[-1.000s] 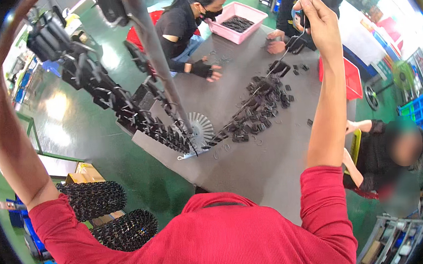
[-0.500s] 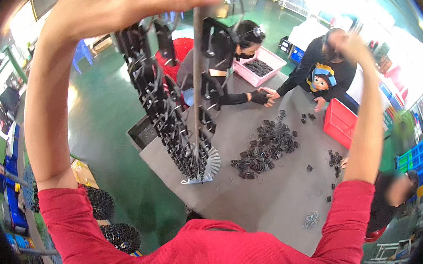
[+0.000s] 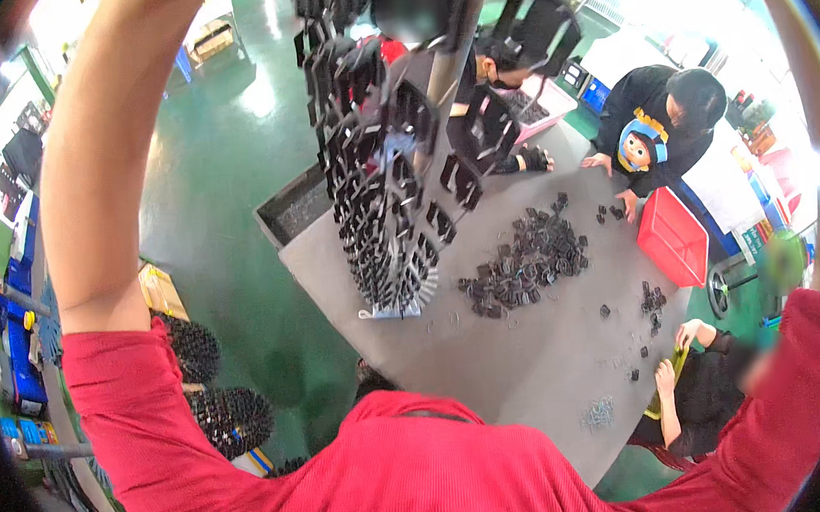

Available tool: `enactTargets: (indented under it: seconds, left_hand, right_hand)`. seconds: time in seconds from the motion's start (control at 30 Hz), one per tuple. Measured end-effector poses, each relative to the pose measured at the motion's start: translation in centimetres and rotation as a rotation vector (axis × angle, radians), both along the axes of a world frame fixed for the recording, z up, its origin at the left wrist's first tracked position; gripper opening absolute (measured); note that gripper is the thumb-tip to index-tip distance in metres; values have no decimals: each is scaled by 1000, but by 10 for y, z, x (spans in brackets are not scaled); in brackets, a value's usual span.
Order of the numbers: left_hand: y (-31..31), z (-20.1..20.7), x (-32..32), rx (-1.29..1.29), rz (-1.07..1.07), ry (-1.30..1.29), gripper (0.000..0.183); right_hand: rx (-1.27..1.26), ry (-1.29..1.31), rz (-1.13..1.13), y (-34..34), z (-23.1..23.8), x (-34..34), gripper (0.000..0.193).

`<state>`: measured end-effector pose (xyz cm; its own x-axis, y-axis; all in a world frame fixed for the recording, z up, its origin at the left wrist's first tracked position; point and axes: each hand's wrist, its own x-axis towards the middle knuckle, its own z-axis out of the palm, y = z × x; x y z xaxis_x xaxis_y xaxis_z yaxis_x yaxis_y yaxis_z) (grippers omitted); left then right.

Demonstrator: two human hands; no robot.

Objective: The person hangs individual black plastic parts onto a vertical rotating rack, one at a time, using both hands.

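Both my arms in red sleeves reach up, the left forearm (image 3: 101, 184) and the right forearm (image 3: 813, 109) running out past the frame's upper edge. Neither my left hand nor my right hand shows, so their fingers and anything in them are hidden. Between the arms, a tall stand rises from the table toward me, with a metal pole (image 3: 444, 75) up its middle. Rows of small black frame-shaped parts (image 3: 351, 179) hang all round it, larger toward the top. Its pale base (image 3: 392, 310) rests near the table's left edge.
A heap of black parts (image 3: 526, 261) lies on the grey table (image 3: 498, 393), with small metal pieces (image 3: 598, 413) nearer me. Beyond are a red bin (image 3: 674, 240), a pink tray (image 3: 553, 115) and co-workers round the table. More loaded stands (image 3: 230, 422) are on my left.
My left hand has gone up out of the picture, and my right arm has swung outward to the right. The stand appears farther right. Co-workers' hands across the table have moved apart.
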<state>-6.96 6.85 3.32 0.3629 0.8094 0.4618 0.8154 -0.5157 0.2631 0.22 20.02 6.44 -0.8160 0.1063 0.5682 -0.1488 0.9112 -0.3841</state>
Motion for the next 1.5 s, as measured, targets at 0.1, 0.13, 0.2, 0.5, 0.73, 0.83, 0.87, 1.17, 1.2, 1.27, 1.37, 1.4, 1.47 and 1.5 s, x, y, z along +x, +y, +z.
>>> enactTargets:
  seconds: [0.1,0.13,0.2,0.5,0.73,0.83,0.87,1.17,1.2,1.27,1.37,1.4,1.47,1.5]
  left_hand:
    - [13,8,-4,203,-59,231,33]
    - [16,4,-7,234,-54,283,34]
    - [14,12,11,228,-7,353,38]
    - [16,-1,25,67,330,529,55]
    - [4,3,55,55,363,604,54]
    - [12,1,59,139,474,632,46]
    - [13,3,56,136,438,606,47]
    - [24,-2,43,146,351,614,47]
    - [27,-3,41,130,340,586,46]
    - [27,0,46,132,324,542,43]
    - [29,1,49,105,331,503,43]
    - [29,3,52,98,336,501,42]
    - [29,1,47,118,343,531,41]
    - [30,0,44,142,342,563,41]
  right_hand:
    - [108,-175,-110,31,-26,-9,46]
    - [129,-232,-139,43,-39,-16,46]
    - [159,-271,-191,53,-40,0,46]
    - [107,-40,-83,23,-2,-4,43]
    - [21,233,108,-6,38,15,41]
    - [-24,395,194,-5,49,39,41]
    - [-36,465,218,-1,50,50,40]
    - [-540,591,74,73,-120,116,27]
    - [-517,523,93,74,-129,109,27]
    - [-683,467,269,73,-134,95,24]
    - [-715,485,379,72,-133,78,21]
    - [-697,508,399,71,-133,75,20]
    - [-710,466,395,69,-132,71,20]
    - [-718,428,385,68,-130,70,19]
